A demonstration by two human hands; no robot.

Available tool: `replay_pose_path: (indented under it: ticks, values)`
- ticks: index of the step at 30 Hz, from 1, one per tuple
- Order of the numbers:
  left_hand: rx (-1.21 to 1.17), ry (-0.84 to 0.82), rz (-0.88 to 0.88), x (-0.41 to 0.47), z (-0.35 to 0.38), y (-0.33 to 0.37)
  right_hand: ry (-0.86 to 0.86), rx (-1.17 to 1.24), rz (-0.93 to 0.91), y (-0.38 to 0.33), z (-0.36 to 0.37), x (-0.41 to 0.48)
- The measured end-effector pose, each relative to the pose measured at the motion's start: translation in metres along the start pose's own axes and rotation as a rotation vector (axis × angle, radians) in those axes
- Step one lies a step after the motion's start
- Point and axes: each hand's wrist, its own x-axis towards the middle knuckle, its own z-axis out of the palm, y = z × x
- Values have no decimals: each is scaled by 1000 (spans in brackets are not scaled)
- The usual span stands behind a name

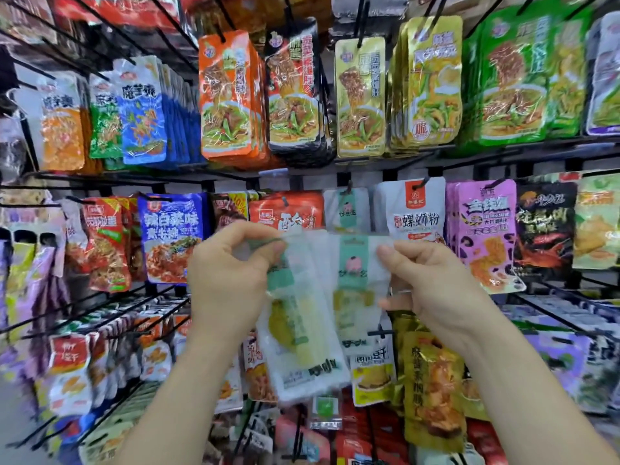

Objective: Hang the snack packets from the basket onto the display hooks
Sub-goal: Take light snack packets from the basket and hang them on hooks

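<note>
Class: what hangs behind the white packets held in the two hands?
Above the white packets show a red packet and a matching hanging packet. Below, a yellow packet peeks out. The rest of the rack directly behind is covered.

**Both hands raised, each pinching**

My left forearm (174,397) rises from the bottom left of the frame and my right forearm (536,380) from the bottom right. Both are bare, and they lean toward each other. My left hand (231,280) sits just left of centre, its back and thumb side toward me. Its fingers are curled, and thumb and fingertips pinch the top of a white packet (302,350). My right hand (432,280), just right of centre at the same height, pinches a second white packet (355,263). Its thumb is near the upper corner, with one finger lower on the side edge. The hands are near each other but apart.
</note>
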Motion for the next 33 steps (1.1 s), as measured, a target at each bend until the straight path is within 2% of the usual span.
replay_pose_path:
  ticks: [2,5,10,16,19,24,29,33]
  values:
    - [-28,-10,-21,6,-13,-1,114,131,-41,-4,1,0]
    - [-112,-113,-69,8,-25,2,226,182,-173,-15,4,0]
    - [-171,-253,-26,1,-23,11,333,-25,-288,-32,19,-5]
    - [-218,-351,24,-1,-1,17,382,-150,-392,-33,35,-10]
    - [-240,-398,-8,4,10,19,392,-238,-453,-31,30,0]
    - [-136,-353,-24,21,36,11,392,-195,-395,-28,20,29]
    - [-20,-397,-30,33,55,6,356,-136,-360,-22,14,54]
    - [96,-397,-1,43,62,6,371,-299,-375,-17,10,72]
